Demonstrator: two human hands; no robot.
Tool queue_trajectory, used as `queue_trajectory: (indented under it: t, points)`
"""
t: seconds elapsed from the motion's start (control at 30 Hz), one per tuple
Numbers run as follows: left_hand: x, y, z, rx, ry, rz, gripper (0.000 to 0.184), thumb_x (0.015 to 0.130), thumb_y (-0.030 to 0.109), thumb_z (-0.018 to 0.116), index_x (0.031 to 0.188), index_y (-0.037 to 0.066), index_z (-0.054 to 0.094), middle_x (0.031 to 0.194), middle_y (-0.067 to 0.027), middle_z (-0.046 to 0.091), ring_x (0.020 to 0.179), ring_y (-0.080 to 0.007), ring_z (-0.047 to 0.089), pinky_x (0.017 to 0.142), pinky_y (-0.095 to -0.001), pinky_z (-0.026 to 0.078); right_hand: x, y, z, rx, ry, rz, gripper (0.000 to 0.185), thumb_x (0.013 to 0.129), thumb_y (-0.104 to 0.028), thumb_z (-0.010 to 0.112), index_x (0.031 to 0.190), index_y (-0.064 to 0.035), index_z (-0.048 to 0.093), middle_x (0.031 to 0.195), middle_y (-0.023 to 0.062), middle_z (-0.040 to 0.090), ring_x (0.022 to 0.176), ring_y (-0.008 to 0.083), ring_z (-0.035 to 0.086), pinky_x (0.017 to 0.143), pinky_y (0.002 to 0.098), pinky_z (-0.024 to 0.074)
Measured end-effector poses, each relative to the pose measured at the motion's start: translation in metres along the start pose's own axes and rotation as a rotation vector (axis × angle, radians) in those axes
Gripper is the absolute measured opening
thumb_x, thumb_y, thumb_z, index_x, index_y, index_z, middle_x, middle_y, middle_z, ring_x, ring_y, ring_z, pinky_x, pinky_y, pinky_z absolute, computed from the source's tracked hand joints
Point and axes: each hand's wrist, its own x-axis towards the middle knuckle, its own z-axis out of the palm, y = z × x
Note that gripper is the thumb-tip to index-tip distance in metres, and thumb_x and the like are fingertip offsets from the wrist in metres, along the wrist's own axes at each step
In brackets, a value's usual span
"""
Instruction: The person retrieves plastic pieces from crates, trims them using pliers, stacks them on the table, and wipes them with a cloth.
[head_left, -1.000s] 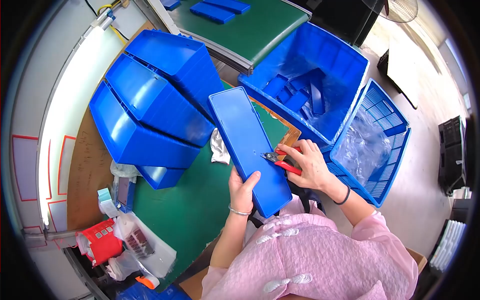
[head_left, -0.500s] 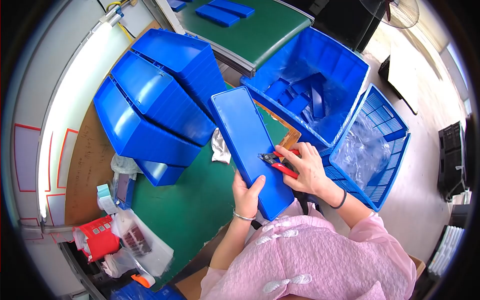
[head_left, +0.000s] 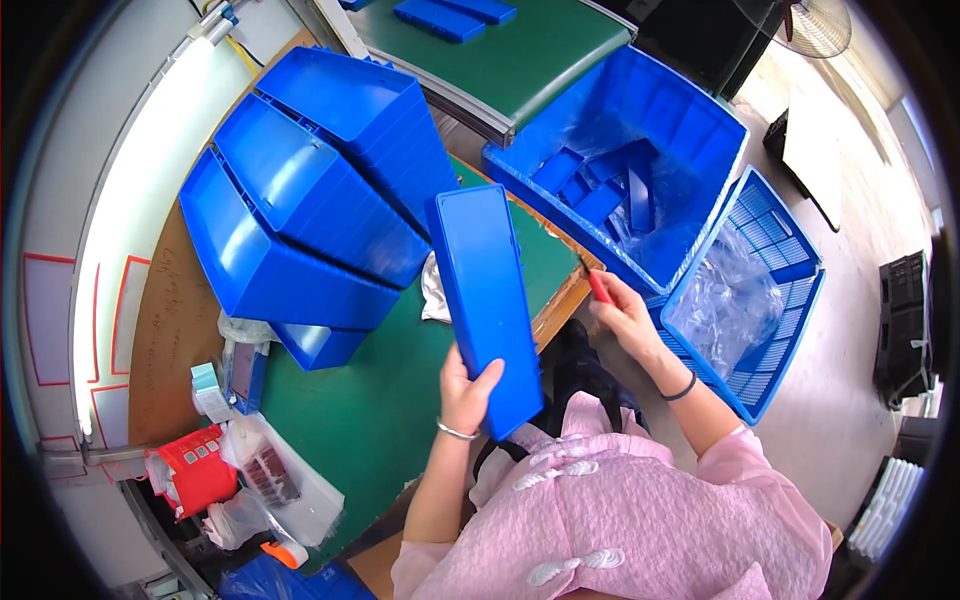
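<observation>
A long, shallow blue plastic tray (head_left: 484, 270) leans upright over the green table, its recessed face toward me. My left hand (head_left: 466, 392) is closed on its lower left edge, thumb across the front. Off to the tray's right, my right hand (head_left: 628, 318) is closed around red-handled nippers (head_left: 598, 287), which are apart from the tray. The jaws point up toward the wooden table edge and hardly show. Behind the tray lies a crumpled white cloth (head_left: 434, 288).
Tall stacks of blue trays (head_left: 330, 200) stand at the left. A large blue bin (head_left: 690, 110) holds several blue pieces; a blue basket (head_left: 805, 280) contains clear plastic bags. A green conveyor (head_left: 510, 70) runs behind. A red packet (head_left: 195, 470) sits at the front left.
My right hand has drawn the nippers away from the tray's face, up and to the right. My left hand has shifted left, turning the tray more upright.
</observation>
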Motion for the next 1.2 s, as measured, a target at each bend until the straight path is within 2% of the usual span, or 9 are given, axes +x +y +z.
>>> queue_trajectory:
  t: [0.23, 0.4, 0.47, 0.63, 0.8, 0.9, 1.03, 1.1, 1.2]
  points:
    - [-0.007, -0.035, -0.142, 0.145, -0.123, -0.453, 0.048, 0.069, 0.004, 0.062, 0.113, -0.001, 0.043, 0.102, -0.0085, 0.054, 0.093, -0.0167, 0.052, 0.083, -0.0296, 0.041, 0.055, 0.068, -0.102, 0.541, 0.266, 0.537, 0.016, 0.077, -0.021, 0.06, 0.082, -0.0088, 0.052, 0.065, -0.0011, 0.049, 0.054, 0.0099, 0.047, 0.047, 0.0219, 0.0368]
    - [-0.007, -0.06, -0.165, 0.487, 0.173, -0.341, 0.04, 0.072, 0.008, 0.061, 0.108, -0.001, 0.045, 0.103, -0.0106, 0.053, 0.09, -0.0188, 0.053, 0.081, -0.0308, 0.041, 0.137, 0.144, -0.17, 0.571, 0.498, 0.629, 0.013, 0.074, -0.01, 0.06, 0.081, -0.0074, 0.048, 0.063, 0.0, 0.047, 0.055, 0.0113, 0.048, 0.045, 0.0264, 0.0376]
    - [-0.002, -0.037, -0.13, 1.805, 0.36, 0.189, 0.032, 0.074, 0.007, 0.058, 0.102, -0.002, 0.048, 0.104, -0.014, 0.052, 0.088, -0.0228, 0.054, 0.079, -0.0318, 0.042, 0.175, 0.186, -0.189, 0.404, 0.505, 0.657, 0.013, 0.075, -0.011, 0.058, 0.083, -0.0092, 0.049, 0.067, 0.0003, 0.05, 0.057, 0.0108, 0.051, 0.047, 0.0271, 0.0395]
    - [0.042, -0.024, 0.001, 1.31, 0.183, 0.1, 0.023, 0.076, 0.012, 0.056, 0.095, -0.002, 0.054, 0.096, -0.0184, 0.054, 0.087, -0.033, 0.052, 0.077, -0.0405, 0.042, 0.272, 0.356, -0.2, -0.194, 0.796, 0.75, 0.035, 0.064, -0.015, 0.066, 0.091, -0.0058, 0.046, 0.068, 0.0038, 0.053, 0.056, 0.0121, 0.052, 0.046, 0.0278, 0.0404]
    - [0.102, -0.065, 0.097, 0.974, 0.013, -0.114, 0.022, 0.082, 0.019, 0.053, 0.095, 0.001, 0.054, 0.089, -0.0117, 0.057, 0.076, -0.0232, 0.055, 0.067, -0.0325, 0.047, 0.322, 0.357, -0.184, -0.287, 0.849, 0.891, 0.056, 0.068, -0.025, 0.059, 0.11, 0.0031, 0.034, 0.099, 0.0301, 0.052, 0.096, 0.0423, 0.05, 0.086, 0.0423, 0.0387]
    - [0.152, -0.064, 0.143, 0.862, -0.044, -0.264, 0.015, 0.073, -0.001, 0.053, 0.088, -0.003, 0.054, 0.089, -0.0161, 0.056, 0.084, -0.0259, 0.054, 0.077, -0.0337, 0.043, 0.339, 0.378, -0.184, -0.292, 0.84, 0.913, 0.048, 0.068, -0.02, 0.055, 0.108, 0.0002, 0.036, 0.097, 0.0288, 0.053, 0.095, 0.0419, 0.051, 0.084, 0.0426, 0.0397]
    - [0.196, -0.067, 0.161, 0.799, -0.001, -0.265, 0.012, 0.075, -0.003, 0.051, 0.087, -0.002, 0.056, 0.082, -0.0125, 0.058, 0.081, -0.0194, 0.056, 0.075, -0.0282, 0.044, 0.336, 0.367, -0.195, -0.264, 0.912, 0.796, 0.038, 0.067, -0.017, 0.054, 0.099, -0.0007, 0.044, 0.088, 0.0215, 0.057, 0.083, 0.0362, 0.056, 0.073, 0.0405, 0.0441]
    - [0.218, -0.065, 0.155, 0.689, -0.114, -0.273, 0.018, 0.077, 0.001, 0.053, 0.095, -0.001, 0.053, 0.1, -0.0137, 0.054, 0.09, -0.024, 0.053, 0.081, -0.0311, 0.041, 0.33, 0.362, -0.206, 0.292, 0.837, 0.646, 0.027, 0.069, -0.014, 0.051, 0.093, -0.0017, 0.048, 0.082, 0.0139, 0.058, 0.075, 0.025, 0.059, 0.062, 0.0347, 0.0464]
    - [0.255, -0.075, 0.175, 0.435, 0.049, -0.452, 0.019, 0.084, 0.008, 0.049, 0.099, -0.002, 0.051, 0.095, -0.0106, 0.056, 0.088, -0.0203, 0.054, 0.079, -0.0297, 0.043, 0.304, 0.269, -0.212, 1.088, 0.352, 0.541, 0.022, 0.077, -0.014, 0.053, 0.095, -0.0015, 0.05, 0.082, 0.0092, 0.058, 0.072, 0.0171, 0.059, 0.06, 0.0282, 0.0488]
